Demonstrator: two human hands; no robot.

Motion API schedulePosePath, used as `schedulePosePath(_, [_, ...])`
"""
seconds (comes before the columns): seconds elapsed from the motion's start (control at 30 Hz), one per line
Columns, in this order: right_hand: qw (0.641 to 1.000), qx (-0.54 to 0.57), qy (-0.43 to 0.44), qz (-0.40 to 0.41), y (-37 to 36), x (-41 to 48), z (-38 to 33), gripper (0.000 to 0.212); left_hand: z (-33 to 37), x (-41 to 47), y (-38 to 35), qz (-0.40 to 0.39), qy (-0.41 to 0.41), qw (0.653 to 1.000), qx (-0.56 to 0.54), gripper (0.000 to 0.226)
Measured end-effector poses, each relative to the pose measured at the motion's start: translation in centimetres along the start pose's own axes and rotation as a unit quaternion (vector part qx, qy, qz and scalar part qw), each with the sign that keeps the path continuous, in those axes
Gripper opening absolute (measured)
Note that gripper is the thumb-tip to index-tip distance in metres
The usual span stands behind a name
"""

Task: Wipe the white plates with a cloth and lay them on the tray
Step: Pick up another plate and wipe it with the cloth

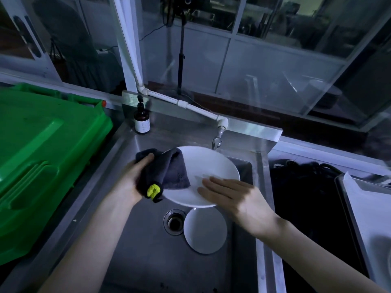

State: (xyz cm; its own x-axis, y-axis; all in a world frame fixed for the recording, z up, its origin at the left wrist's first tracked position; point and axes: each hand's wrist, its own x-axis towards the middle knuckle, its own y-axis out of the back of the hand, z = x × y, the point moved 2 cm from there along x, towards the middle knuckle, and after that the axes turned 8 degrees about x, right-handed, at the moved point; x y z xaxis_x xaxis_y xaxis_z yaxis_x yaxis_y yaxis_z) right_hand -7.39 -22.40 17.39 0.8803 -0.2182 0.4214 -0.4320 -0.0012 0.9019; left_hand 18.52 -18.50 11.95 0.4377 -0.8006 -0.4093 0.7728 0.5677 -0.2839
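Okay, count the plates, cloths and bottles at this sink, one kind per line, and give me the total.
plates: 2, one raised, one lying in the sink
cloth: 1
bottle: 1
total: 4

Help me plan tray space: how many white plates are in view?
2. The large plate is held over the sink, under the cloth; the small plate lies in it beside the drain. A pale shape on the tray at right may be another.
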Motion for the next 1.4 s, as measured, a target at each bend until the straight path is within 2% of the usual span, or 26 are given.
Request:
schedulePosePath(0.07, [0.985,0.093,-0.143,0.003,-0.4,-0.2,-0.1,0.035,0.3,0.1,0.2,-0.004,-0.002,0.997,-0.083,0.022])
schedulePosePath(0.1, [0.962,0.145,-0.232,0.004,-0.6,-0.3,0.1,0.024,0.5,0.1,0.4,-0.002,-0.021,0.993,-0.115,0.025])
schedulePosePath(0.13, [0.923,0.215,-0.32,0.013,-0.9,-0.6,0.4,0.012,0.8,0.2,0.8,0.017,-0.045,0.991,-0.121,0.024])
schedulePosePath(0.2, [0.804,0.391,-0.442,0.065,-1.7,-1.4,0.9,0.022,1.4,0.2,1.4,0.088,-0.112,0.986,-0.089,0.021])
schedulePosePath(0.27, [0.701,0.501,-0.488,0.14,-2.1,-1.6,0.5,0.02,1.9,-0.6,0.9,0.138,-0.194,0.971,-0.024,0.022])
schedulePosePath(0.33, [0.646,0.549,-0.5,0.175,-2.6,-1.1,-0.4,0.022,2.1,-2.0,-1.2,0.147,-0.266,0.946,0.118,0.03])
schedulePosePath(0.43, [0.583,0.626,-0.483,0.187,-3.7,0.1,-1.7,0.023,1.7,-3.6,-5.0,0.066,-0.325,0.883,0.332,0.048])
schedulePosePath(0.53, [0.576,0.636,-0.475,0.197,-3.7,1.1,-1.3,0.019,1.5,-4.5,-7.4,-0.041,-0.426,0.784,0.45,0.053])
schedulePosePath(0.63, [0.6,0.611,-0.466,0.222,-2.9,1.3,0.1,0.01,0.9,-5.3,-8.4,-0.126,-0.469,0.727,0.486,0.051])
schedulePosePath(0.7, [0.638,0.585,-0.453,0.213,-2.5,1.0,0.5,0.012,0.8,-4.9,-8.4,-0.165,-0.456,0.723,0.491,0.052])
schedulePosePath(0.77, [0.669,0.564,-0.443,0.195,-2.2,0.6,0.1,0.019,1.4,-3.6,-8.2,-0.139,-0.428,0.742,0.497,0.056])
schedulePosePath(0.83, [0.68,0.559,-0.437,0.185,-1.9,0.0,-0.3,0.033,2.1,-2.3,-7.5,-0.085,-0.379,0.782,0.487,0.058])
schedulePosePath(0.9, [0.685,0.556,-0.432,0.188,-1.5,-0.4,-0.2,0.046,2.0,-2.3,-6.9,-0.08,-0.363,0.801,0.47,0.06])
schedulePosePath(0.97, [0.693,0.549,-0.428,0.187,-1.2,-0.1,0.1,0.051,1.4,-3.5,-7.0,-0.104,-0.405,0.776,0.473,0.061])
schedulePosePath(1.03, [0.699,0.543,-0.429,0.182,-1.2,0.6,0.2,0.048,0.8,-4.7,-7.7,-0.12,-0.468,0.718,0.501,0.059])
schedulePosePath(1.1, [0.686,0.556,-0.431,0.187,-1.6,0.9,0.3,0.038,0.3,-5.3,-8.8,-0.132,-0.512,0.655,0.539,0.062])
schedulePosePath(1.17, [0.667,0.573,-0.438,0.187,-1.8,1.0,0.4,0.023,0.4,-4.9,-9.3,-0.133,-0.517,0.63,0.564,0.072])
schedulePosePath(1.23, [0.671,0.569,-0.439,0.182,-1.6,0.5,0.3,0.03,0.8,-3.8,-9.1,-0.124,-0.495,0.636,0.579,0.079])
schedulePosePath(1.33, [0.666,0.577,-0.438,0.176,-1.3,-0.3,-0.1,0.036,1.9,-2.2,-8.1,-0.096,-0.428,0.684,0.582,0.078])
schedulePosePath(1.4, [0.661,0.587,-0.435,0.168,-1.0,-0.6,-0.2,0.032,1.9,-2.3,-7.8,-0.096,-0.428,0.708,0.553,0.076])
